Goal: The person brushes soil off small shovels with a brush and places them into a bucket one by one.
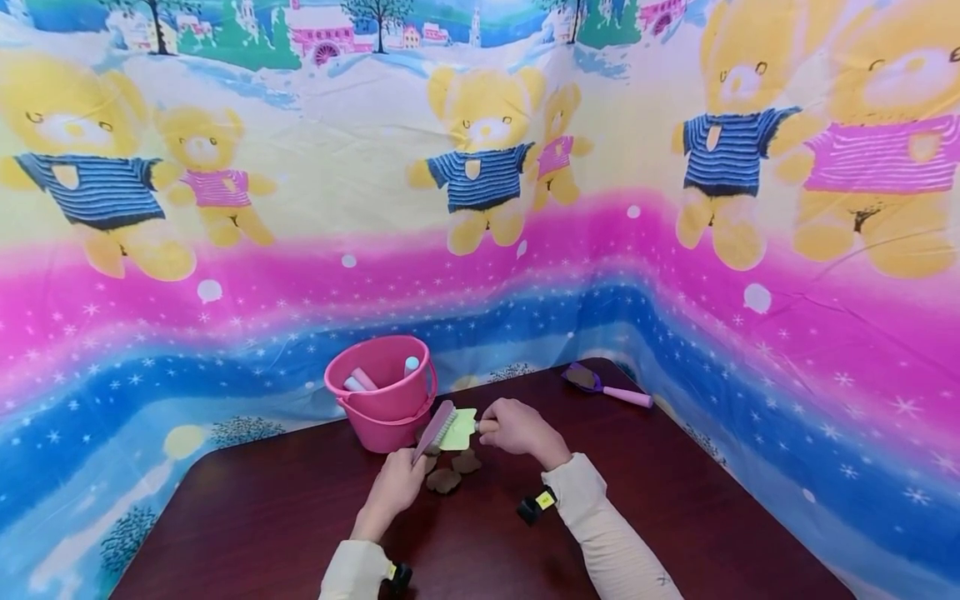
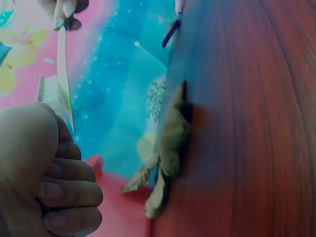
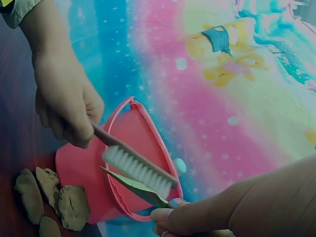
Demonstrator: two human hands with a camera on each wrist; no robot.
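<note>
My left hand [image 1: 396, 485] grips the handle of a pink brush [image 1: 432, 431] with white bristles. In my right hand [image 1: 523, 429], thumb and fingers pinch the short handle of a small light green toy shovel [image 1: 465, 423]. The bristles [image 3: 136, 165] lie against the flat of the shovel's blade in the right wrist view. Both tools are held up above several flat brown lumps [image 1: 444, 481] on the table, which look like clay or damp sand. A pink bucket [image 1: 381, 429] stands just behind the brush, its handle lowered across the front.
Inside the bucket, pale pink and light blue rod-like ends [image 1: 411, 365] show. A purple shovel [image 1: 626, 396] with a pink handle lies at the table's back right, a brown lump in its scoop. A bear-printed cloth [image 1: 300, 283] hangs around the dark table [image 1: 262, 500].
</note>
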